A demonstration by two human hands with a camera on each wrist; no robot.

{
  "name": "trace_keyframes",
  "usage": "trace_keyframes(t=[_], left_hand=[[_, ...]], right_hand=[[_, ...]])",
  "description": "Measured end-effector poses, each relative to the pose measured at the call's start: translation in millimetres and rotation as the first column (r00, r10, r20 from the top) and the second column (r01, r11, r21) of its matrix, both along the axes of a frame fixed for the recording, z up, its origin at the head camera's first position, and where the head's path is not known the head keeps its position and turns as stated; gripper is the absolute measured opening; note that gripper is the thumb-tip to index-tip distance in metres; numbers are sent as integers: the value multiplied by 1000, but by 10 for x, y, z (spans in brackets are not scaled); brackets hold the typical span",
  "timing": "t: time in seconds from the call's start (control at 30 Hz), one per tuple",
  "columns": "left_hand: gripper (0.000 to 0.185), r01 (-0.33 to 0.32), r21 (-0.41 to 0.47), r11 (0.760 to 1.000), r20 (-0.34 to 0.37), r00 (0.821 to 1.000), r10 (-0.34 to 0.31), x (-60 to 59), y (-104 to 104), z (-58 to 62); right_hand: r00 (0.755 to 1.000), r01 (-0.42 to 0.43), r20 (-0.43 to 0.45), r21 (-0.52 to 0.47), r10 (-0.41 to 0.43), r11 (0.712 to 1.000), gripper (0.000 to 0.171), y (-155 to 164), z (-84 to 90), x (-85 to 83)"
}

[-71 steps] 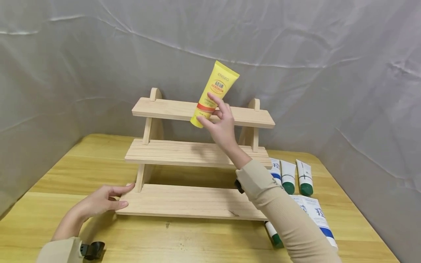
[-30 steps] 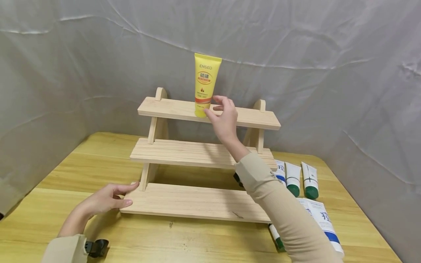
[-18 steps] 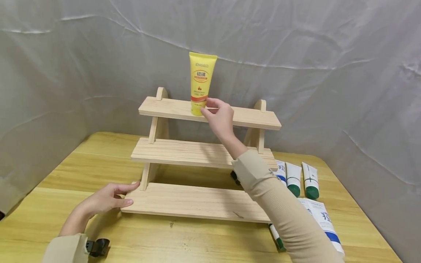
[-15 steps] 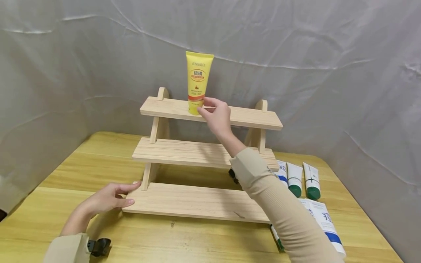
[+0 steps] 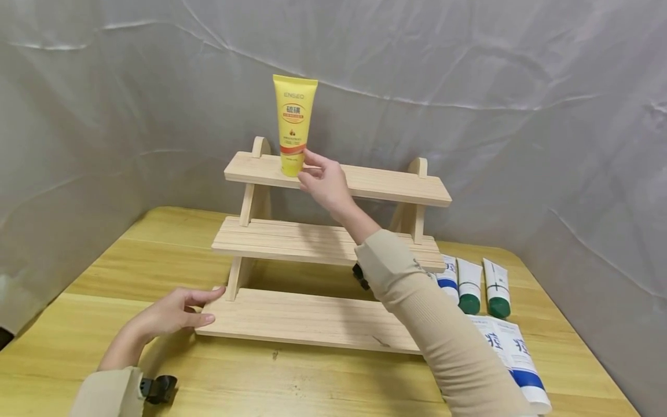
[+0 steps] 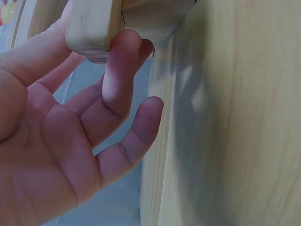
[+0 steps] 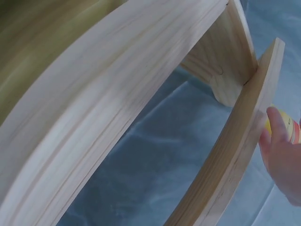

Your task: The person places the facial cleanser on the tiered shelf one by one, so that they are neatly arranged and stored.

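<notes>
A three-tier wooden display rack (image 5: pixel 302 321) stands on the table. My left hand (image 5: pixel 174 313) holds the left end of its bottom shelf. In the left wrist view, the thumb and fingers (image 6: pixel 120 75) of that hand close around the board's end. A yellow squeeze tube (image 5: pixel 294 113) with an orange-red band is upright, cap down, at the left part of the top shelf. My right hand (image 5: pixel 328 182) pinches the tube low, near its cap, from the right side. The right wrist view shows only the tube's lower part (image 7: pixel 296 129), at the right edge beyond the top board.
White tubes with green caps (image 5: pixel 470 286) lie on the table to the rack's right. Nearer are white tubes with blue bands (image 5: pixel 526 359), partly behind my right sleeve (image 5: pixel 443 330). A grey cloth (image 5: pixel 469 69) hangs behind and around the wooden table (image 5: pixel 260 382).
The yellow tube went from tilted in the air to upright, coming down and sliding left along the top shelf in my right hand. My left hand keeps its hold on the rack.
</notes>
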State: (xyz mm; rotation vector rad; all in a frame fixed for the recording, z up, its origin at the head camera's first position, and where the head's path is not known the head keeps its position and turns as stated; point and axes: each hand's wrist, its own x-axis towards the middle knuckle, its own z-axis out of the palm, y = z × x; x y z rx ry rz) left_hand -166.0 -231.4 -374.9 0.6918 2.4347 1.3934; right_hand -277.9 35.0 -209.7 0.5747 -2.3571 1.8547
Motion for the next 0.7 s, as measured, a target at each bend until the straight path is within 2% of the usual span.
trace_keyframes(t=[0.17,0.33,0.5,0.7], left_hand=[[59,-11,-6,1000,0,1000,11,2,-19,5],[60,-19,-24,1000,2,1000,19,-1,-16,4],[58,-13,-28,1000,-7,1000,13,-2,-21,10],[58,-1,-34,999,-15,1000,1,-3,-30,4]], right_hand=[[991,-120,59,-7,120,993,51,-64,7,31],[977,-204,62,32,202,978,55,-122,-8,66],[973,-227,65,69,222,972,56,-140,-15,84],[975,-208,77,-18,208,978,53,-78,-50,93]])
